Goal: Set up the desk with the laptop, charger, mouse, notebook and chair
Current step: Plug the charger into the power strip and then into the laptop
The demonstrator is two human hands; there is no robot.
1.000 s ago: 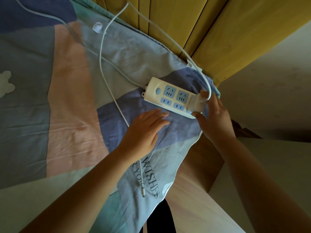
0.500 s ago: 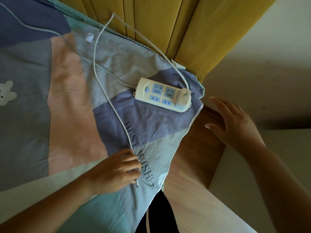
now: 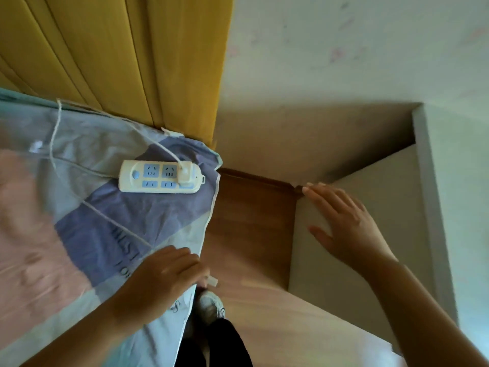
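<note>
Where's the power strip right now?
In the head view, the power strip lies on the bedsheet near the bed's right corner, just below the yellow curtain, with a white charger plug seated at its right end.

The power strip (image 3: 161, 176) lies on the bed (image 3: 87, 215) near its corner, a charger plug (image 3: 185, 172) in its right end. The cable (image 3: 116, 223) runs from it toward the left hand (image 3: 164, 282) at the bed's edge. Right of the power strip, past the floor gap (image 3: 251, 215), the right hand (image 3: 344, 223) rests against a cabinet (image 3: 397, 197).

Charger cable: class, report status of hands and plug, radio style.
Left hand grips cable end at bed edge. Right hand open, free. Charger plug seated in power strip. Nothing blocking.
</note>
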